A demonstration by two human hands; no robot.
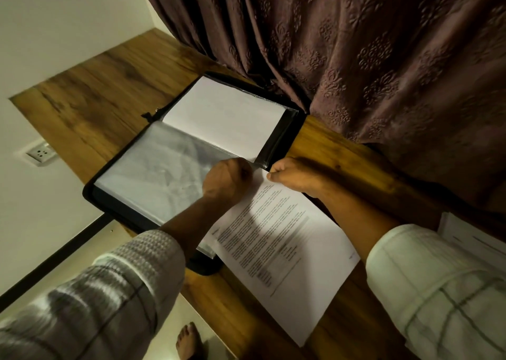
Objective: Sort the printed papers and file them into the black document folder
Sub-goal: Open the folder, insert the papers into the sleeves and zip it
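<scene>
1. The black document folder (206, 266) lies open on the desk (109, 91), with a white page (224, 113) already in its far half. A clear sleeve (153, 179) lies on top of the near half.
2. The printed sheet (282, 244) lies flat on the desk to the right of that sleeve. One short edge overlaps the sleeve's right edge, and its long axis runs from there back toward my right sleeve.
3. My right hand (294, 177) pinches the sheet at its far corner, thumb on top and fingers curled underneath.
4. My left hand (227, 180) sits just beside the right, on the sleeve side of that corner, close to the folder's spine. Its fingers are curled tight, but I cannot tell whether they pinch the sleeve's lip, the sheet's corner or nothing.
5. The relation that matters is that the sheet's leading short edge lies along the sleeve's right edge. I judge that edge to be the opening, so the sheet would have to slide leftward along its own long axis.
6. The right hand is the one on the sheet. The left is nearer the sleeve and better placed to lift its lip.
7. Most of the sheet lies outside the sleeve, so I judge the filing of this page barely begun.
8. More papers (471, 233) wait at my right forearm, near the curtain (356, 44).
</scene>
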